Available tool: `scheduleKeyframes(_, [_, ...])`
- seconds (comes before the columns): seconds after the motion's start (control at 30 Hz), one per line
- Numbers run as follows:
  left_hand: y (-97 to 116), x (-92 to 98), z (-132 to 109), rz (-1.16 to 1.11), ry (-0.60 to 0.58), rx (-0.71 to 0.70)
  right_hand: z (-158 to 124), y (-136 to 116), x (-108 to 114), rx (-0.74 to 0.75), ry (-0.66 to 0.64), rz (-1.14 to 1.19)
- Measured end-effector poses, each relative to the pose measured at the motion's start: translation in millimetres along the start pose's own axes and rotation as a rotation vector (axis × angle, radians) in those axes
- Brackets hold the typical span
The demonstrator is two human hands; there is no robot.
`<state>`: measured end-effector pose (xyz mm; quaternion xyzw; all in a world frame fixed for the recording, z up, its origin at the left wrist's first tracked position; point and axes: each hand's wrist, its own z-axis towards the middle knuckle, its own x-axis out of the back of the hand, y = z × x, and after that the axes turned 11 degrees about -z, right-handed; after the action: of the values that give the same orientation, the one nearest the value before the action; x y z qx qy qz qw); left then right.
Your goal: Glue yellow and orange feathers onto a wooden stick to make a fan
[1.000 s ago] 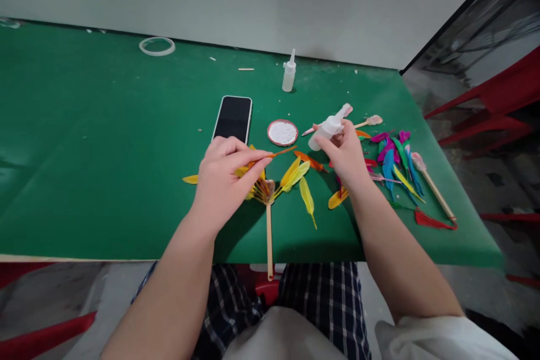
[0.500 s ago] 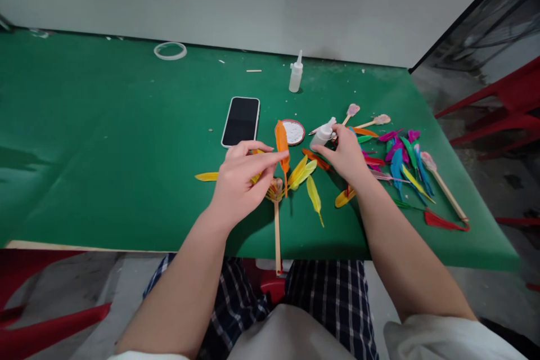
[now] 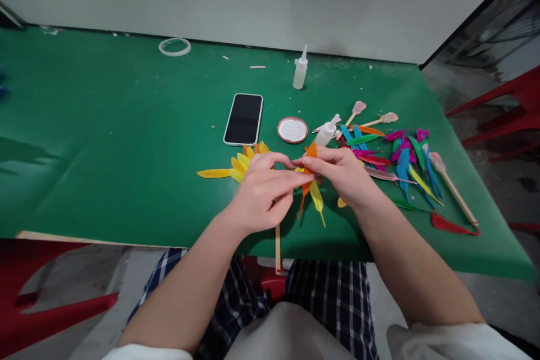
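Observation:
Just above the table an orange feather [image 3: 311, 151] is upright between my two hands. My left hand [image 3: 265, 188] has its extended fingers against the feather from the left. From the other side, my right hand [image 3: 343, 174] pinches it between thumb and fingers. Beneath my left hand lies a fan of yellow and orange feathers [image 3: 240, 163] on a wooden stick [image 3: 278, 247]; my hand hides where they join. A loose yellow feather [image 3: 316, 201] lies below my fingertips. Behind my right hand stands a white squeeze bottle [image 3: 326, 134], touched by neither hand.
A phone [image 3: 243, 119], a small round dish [image 3: 292, 130] of white stuff and another squeeze bottle [image 3: 300, 72] are farther back. Several coloured feathers [image 3: 404, 163] and wooden sticks [image 3: 453, 188] with pinkish heads lie to the right. A clear ring [image 3: 174, 47] lies near the wall.
My right hand has let go of the squeeze bottle and come left to the orange feather. My left hand has carried the feather to the right.

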<state>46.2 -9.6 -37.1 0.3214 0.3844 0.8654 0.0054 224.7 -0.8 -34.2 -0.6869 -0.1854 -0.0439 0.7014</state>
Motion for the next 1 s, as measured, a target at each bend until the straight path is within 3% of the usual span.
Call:
scheduleKeyframes(0.1, [6,6.8,-1,0.047,0.071,0.031,2,4,8,-0.045,0.115,0.113])
scheduleKeyframes(0.2, [19,12.6,-7,0.257,0.157,0.248,5,6,23,-0.069,0.311,0.227])
scheduleKeyframes(0.3, [29,2.9,-21,0.574,0.009,0.583,8,6,33,-0.066,0.416,0.276])
scheduleKeyframes(0.37, [32,-10.9,-32,0.647,-0.12,0.681,9,6,35,-0.06,0.423,0.284])
scheduleKeyframes(0.5, [30,-32.5,-43,0.658,-0.236,0.726,11,8,35,-0.057,0.402,0.304])
scheduleKeyframes(0.67, [32,-32.8,-44,0.613,-0.244,0.666,12,10,41,-0.055,0.368,0.37])
scheduleKeyframes(0.77, [40,-28.4,-49,0.552,-0.131,0.67,12,9,47,-0.021,0.384,0.383])
scheduleKeyframes(0.83, [48,-26.4,-52,0.416,0.035,0.712,10,7,53,0.008,0.403,0.395])
scheduleKeyframes(0.9, [55,-26.0,-54,0.111,0.253,0.799,8,5,59,0.041,0.423,0.413])
scheduleKeyframes(1.0, [59,-27.3,-50,-0.535,0.558,0.911,2,2,67,0.111,0.452,0.434])
